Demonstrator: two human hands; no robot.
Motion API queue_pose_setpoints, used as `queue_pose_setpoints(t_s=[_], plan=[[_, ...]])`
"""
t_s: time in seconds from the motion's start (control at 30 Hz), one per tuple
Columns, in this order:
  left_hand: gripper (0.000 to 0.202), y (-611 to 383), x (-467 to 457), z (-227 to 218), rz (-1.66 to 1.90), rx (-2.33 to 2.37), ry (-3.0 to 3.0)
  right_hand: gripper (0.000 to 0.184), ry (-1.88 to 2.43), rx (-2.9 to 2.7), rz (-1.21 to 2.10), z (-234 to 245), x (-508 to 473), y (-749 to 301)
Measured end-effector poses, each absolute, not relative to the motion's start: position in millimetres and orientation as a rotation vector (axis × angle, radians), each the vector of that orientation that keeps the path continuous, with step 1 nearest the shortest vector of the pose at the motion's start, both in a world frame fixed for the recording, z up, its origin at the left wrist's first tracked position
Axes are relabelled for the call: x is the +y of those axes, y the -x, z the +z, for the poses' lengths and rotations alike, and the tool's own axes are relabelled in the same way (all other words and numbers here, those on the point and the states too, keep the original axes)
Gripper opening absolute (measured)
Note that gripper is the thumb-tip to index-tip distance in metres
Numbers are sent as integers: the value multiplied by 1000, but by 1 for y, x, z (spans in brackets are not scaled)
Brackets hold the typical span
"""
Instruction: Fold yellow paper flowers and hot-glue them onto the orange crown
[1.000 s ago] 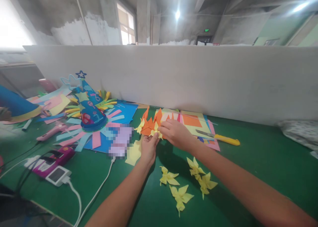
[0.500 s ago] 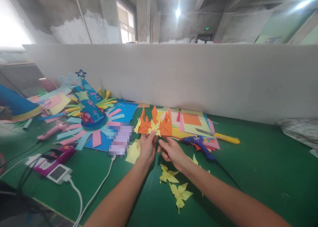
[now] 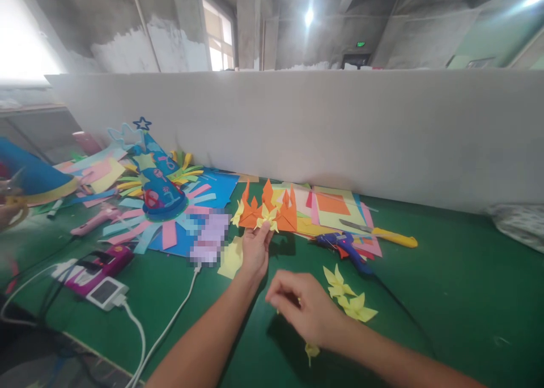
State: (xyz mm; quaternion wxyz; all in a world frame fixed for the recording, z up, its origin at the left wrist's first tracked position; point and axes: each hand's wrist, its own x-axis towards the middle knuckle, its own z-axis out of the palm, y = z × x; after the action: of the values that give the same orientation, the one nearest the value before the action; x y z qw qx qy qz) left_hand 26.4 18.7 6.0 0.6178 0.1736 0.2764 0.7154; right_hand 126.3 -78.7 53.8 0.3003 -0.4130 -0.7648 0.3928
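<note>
My left hand (image 3: 255,252) is closed on an orange folded-paper crown (image 3: 287,218), thumb in front at its lower edge. A yellow paper flower (image 3: 267,213) sits at the crown's front, just above the thumb, and another yellow flower (image 3: 237,213) is at its left side. Loosely curled, my right hand (image 3: 304,306) hovers over the table with thumb and fingers apart. It hides most of the yellow paper flowers beneath it; one flower's tip (image 3: 312,351) shows below the wrist. Two more yellow flowers (image 3: 357,307) lie to its right.
Blue cone hats (image 3: 164,192) with paper strips stand at the left, near a pink glue gun (image 3: 96,221). A blue glue gun (image 3: 344,246) and yellow-handled knife (image 3: 395,237) lie right of the crown. A charging cable (image 3: 182,308) crosses the green table. Another person's hand (image 3: 11,207) shows far left.
My right hand has left the crown's lower edge and moved down toward me, over the loose yellow flowers. My left hand keeps the crown in nearly the same place.
</note>
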Motion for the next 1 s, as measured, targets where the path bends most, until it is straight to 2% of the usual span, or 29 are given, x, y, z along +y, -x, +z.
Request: queue_pose_setpoints(t_s=[0.07,0.17,0.3,0.47,0.8,1.0], plan=[[30,-27,18,6,1642,648,-415,15,756,-2423,865,67,-92,-125],[35,-28,17,7,1637,658,-446,30,494,-2679,514,81,-94,-123],[36,-30,14,10,1621,679,-492,27,648,-2525,-39,90,-53,-123],[38,-30,15,5,1635,663,-552,22,858,-2439,-457,97,13,-127],[47,-30,17,1,1602,687,-581,16,744,-2692,-729,102,36,-118],[40,-29,18,-3,1596,692,-596,14,701,-2769,-820,104,41,-117]])
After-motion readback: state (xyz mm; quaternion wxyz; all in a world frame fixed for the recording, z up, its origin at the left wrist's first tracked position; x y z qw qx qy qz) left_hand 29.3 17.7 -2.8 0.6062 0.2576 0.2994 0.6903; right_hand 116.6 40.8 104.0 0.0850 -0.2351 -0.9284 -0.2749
